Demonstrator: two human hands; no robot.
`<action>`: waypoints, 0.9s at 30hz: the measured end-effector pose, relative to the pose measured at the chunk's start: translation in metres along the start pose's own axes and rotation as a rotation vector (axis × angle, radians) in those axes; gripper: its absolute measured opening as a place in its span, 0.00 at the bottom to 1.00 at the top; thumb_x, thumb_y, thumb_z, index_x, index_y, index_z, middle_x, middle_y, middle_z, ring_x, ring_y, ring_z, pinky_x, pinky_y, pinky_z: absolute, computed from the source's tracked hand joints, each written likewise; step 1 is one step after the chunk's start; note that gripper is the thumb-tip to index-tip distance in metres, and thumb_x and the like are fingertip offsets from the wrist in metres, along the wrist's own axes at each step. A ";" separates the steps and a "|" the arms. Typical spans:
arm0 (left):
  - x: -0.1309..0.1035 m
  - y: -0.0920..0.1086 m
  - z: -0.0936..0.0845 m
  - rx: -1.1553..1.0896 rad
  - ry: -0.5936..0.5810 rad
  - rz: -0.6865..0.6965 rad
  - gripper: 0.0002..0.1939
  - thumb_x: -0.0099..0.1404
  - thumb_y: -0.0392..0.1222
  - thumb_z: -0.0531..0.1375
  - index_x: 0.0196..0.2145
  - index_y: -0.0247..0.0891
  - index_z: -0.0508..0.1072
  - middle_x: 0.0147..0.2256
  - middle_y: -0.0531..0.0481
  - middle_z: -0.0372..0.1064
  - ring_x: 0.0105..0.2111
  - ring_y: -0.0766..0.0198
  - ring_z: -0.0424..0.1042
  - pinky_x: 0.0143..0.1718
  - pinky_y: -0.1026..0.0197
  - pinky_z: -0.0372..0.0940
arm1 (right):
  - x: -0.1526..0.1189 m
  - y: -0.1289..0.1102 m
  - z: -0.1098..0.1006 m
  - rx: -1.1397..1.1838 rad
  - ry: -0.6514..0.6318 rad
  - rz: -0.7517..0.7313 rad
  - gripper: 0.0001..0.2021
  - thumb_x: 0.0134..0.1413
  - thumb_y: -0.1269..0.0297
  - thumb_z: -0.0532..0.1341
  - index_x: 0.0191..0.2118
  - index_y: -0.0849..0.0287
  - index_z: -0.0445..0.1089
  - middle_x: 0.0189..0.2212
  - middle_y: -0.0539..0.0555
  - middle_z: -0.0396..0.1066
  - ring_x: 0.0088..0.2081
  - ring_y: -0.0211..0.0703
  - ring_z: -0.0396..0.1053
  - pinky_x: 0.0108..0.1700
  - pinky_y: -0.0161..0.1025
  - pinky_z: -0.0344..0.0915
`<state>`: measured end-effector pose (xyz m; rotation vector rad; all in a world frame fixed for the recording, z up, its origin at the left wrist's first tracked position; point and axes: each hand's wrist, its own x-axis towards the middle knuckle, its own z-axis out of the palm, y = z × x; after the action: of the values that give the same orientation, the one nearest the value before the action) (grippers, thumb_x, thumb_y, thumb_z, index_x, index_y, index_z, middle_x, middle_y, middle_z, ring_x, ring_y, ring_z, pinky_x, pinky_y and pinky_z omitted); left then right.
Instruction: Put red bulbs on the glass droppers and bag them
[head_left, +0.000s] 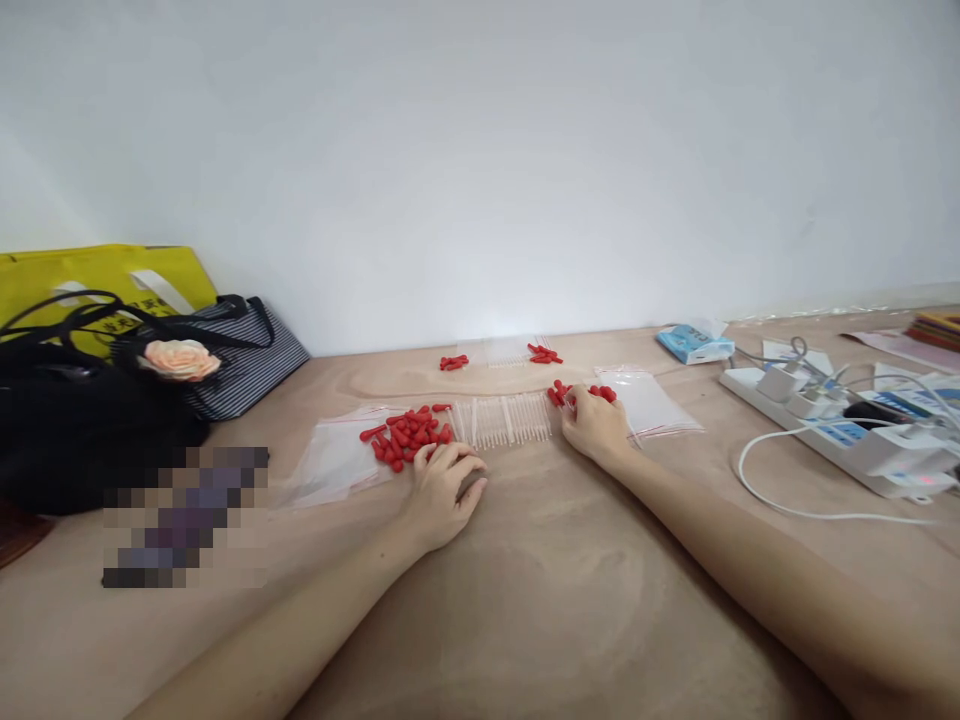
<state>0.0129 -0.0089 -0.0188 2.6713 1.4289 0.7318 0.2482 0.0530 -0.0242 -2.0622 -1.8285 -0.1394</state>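
Beside the left pile of red rubber bulbs my left hand rests on the table, its fingers bent and apart, fingertips at the pile's edge, with nothing seen in it. My right hand is closed in a pinch among a smaller group of red bulbs; what its fingertips hold is hidden. Between the hands lies a row of thin clear tubes. Clear plastic bags lie flat at the left and right of them.
Farther back are more clear tubes between two small groups of red bulbs. A blue packet and a white power strip with cables lie right. Striped and yellow bags stand left, near a pixelated patch.
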 end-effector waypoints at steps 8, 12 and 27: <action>0.000 0.000 0.000 -0.020 -0.016 0.007 0.07 0.58 0.36 0.52 0.33 0.41 0.69 0.37 0.50 0.67 0.40 0.61 0.65 0.49 0.48 0.46 | 0.001 -0.005 0.002 -0.049 -0.037 -0.013 0.11 0.51 0.67 0.50 0.39 0.62 0.64 0.31 0.59 0.72 0.38 0.49 0.67 0.42 0.42 0.47; 0.001 0.000 -0.001 -0.017 -0.006 0.015 0.07 0.58 0.36 0.52 0.32 0.41 0.69 0.37 0.50 0.67 0.40 0.61 0.65 0.49 0.47 0.47 | 0.000 -0.005 0.002 -0.040 -0.038 -0.028 0.11 0.52 0.64 0.50 0.39 0.62 0.64 0.30 0.59 0.72 0.37 0.50 0.67 0.40 0.43 0.48; 0.036 -0.038 -0.040 0.199 0.105 -0.266 0.09 0.59 0.43 0.52 0.28 0.39 0.70 0.33 0.48 0.68 0.39 0.56 0.65 0.42 0.53 0.54 | 0.003 -0.068 -0.006 0.078 -0.200 -0.083 0.15 0.51 0.56 0.52 0.34 0.60 0.70 0.34 0.59 0.72 0.39 0.50 0.67 0.42 0.45 0.52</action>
<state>-0.0169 0.0337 0.0218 2.5325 1.9315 0.7513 0.1834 0.0596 -0.0025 -2.0095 -2.0035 0.1188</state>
